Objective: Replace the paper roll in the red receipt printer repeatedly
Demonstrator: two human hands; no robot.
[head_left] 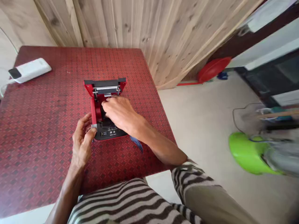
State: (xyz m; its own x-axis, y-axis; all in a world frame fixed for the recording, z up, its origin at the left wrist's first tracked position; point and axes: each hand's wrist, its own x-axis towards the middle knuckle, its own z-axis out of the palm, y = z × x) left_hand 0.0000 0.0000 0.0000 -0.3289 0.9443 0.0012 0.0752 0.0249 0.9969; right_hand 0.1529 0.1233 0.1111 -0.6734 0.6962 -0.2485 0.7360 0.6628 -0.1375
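Observation:
A small red and black device that looks like a portable label printer [108, 134] rests on the table with its lid [105, 83] raised at the back. My left hand [83, 133] grips the printer's front left corner, thumb on a grey piece at the edge and fingers around the side. Over the open compartment, my right hand [119, 112] reaches in with its fingers curled. Its fingertips are partly hidden, and what they hold cannot be made out. A dark blue strap [136, 143] pokes out below my right wrist.
The table [46, 124] has a red patterned cover. On its far left lies a white device with a dark end [30, 71]. A wooden plank wall [130, 31] stands behind. On the floor to the right are a lime green object [245, 154] and a red round item [213, 69].

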